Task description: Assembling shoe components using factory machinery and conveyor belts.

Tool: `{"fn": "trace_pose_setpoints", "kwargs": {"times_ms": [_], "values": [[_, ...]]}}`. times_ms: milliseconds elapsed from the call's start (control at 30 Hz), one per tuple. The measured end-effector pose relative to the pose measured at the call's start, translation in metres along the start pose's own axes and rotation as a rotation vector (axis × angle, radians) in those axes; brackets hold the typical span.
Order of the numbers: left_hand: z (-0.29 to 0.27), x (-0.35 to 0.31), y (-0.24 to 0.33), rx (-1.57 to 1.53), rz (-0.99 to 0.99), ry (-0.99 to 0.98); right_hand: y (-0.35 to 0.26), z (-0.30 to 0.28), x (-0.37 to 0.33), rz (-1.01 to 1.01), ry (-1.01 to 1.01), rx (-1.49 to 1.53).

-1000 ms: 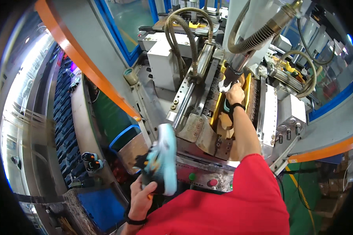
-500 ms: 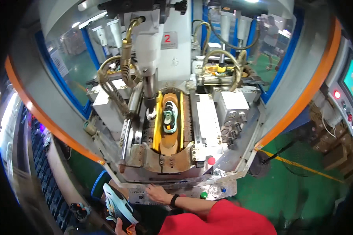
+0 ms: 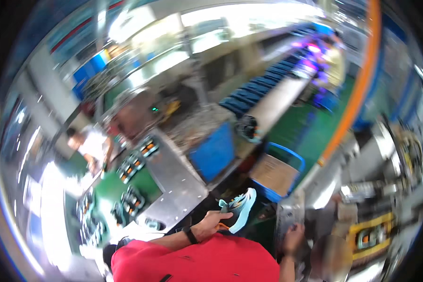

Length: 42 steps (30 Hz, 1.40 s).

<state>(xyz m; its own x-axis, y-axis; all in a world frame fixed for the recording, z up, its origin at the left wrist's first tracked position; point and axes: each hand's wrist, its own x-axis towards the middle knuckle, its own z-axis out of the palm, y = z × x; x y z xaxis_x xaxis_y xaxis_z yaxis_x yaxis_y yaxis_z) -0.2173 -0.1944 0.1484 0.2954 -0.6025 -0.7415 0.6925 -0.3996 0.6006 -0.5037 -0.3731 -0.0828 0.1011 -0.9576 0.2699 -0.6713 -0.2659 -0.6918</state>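
Note:
My left hand (image 3: 215,220) is closed around the dark heel end of a sneaker (image 3: 243,210) with a pale blue sole, held in the air in front of my red shirt. A dark band (image 3: 190,235) circles that wrist. My right hand (image 3: 293,238) is by the metal front panel (image 3: 289,212) of the machine on the right; motion smears its fingers, so whether it touches the panel is unclear. Beyond it, another sneaker (image 3: 365,238) lies in the machine between yellow side pads (image 3: 370,254).
A metal table (image 3: 181,190) at left carries sneakers (image 3: 130,167). A blue-framed stool (image 3: 275,174) stands ahead, near a blue bin (image 3: 214,152). A conveyor (image 3: 279,105) with dark slats runs away behind. One person (image 3: 94,145) works at left, another (image 3: 331,66) far right.
The view has swung left, moving the machine to the right edge and bringing tables and conveyor into sight. The left hand still holds the sneaker; the right hand remains near the panel.

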Motion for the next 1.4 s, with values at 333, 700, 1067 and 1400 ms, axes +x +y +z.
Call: {"fn": "trace_pose_setpoints", "kwargs": {"times_ms": [333, 700, 1067, 1400], "values": [[-0.240, 0.077, -0.004, -0.579, 0.279, 0.714, 0.005, 0.009, 0.073, -0.173, -0.188, -0.192], [-0.529, 0.135, 0.035, -0.123, 0.285, 1.280, -0.504, 0.080, 0.228, -0.679, -0.393, 0.489], [-0.560, 0.176, 0.031, 0.157, 0.084, 1.554, -0.893, 0.296, 0.427, -0.963, -0.582, -0.159], [-0.558, 0.178, 0.045, -0.053, 0.082, 1.614, -1.043, 0.430, 0.348, -0.790, -0.602, -0.266]]}}
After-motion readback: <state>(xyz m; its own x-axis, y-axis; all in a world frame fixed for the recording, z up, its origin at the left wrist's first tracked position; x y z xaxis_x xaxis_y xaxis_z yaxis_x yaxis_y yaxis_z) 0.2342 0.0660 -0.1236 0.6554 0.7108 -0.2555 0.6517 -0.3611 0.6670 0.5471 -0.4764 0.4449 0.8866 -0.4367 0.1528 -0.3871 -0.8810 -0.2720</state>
